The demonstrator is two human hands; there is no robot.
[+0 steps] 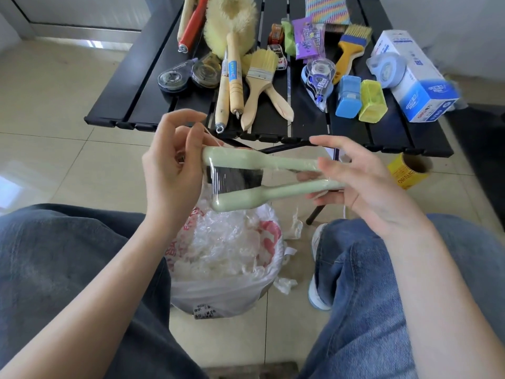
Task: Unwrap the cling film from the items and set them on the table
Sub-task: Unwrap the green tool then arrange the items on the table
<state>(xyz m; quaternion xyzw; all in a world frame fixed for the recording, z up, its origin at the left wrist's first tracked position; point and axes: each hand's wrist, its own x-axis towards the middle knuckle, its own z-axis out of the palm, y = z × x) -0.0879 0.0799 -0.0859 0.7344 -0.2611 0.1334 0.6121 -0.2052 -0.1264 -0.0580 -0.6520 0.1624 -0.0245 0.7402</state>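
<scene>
Two pale green brushes (246, 160) with black bristles lie side by side, bound together in clear cling film (235, 179), held in the air above my lap. My left hand (175, 165) pinches the film or a thin string at the head end. My right hand (355, 176) holds the two handles, thumb underneath and fingers over the top. The black slatted table (153, 86) lies just beyond, carrying several unwrapped items.
On the table lie wooden paint brushes (259, 77), a yellow-handled brush (349, 50), correction tapes (318, 77), blue and yellow boxes (360, 98), a tape roll (388, 69) and a white-blue carton (415, 77). A bag of crumpled film (226, 258) sits between my knees. A yellow roll (410, 170) stands on the floor.
</scene>
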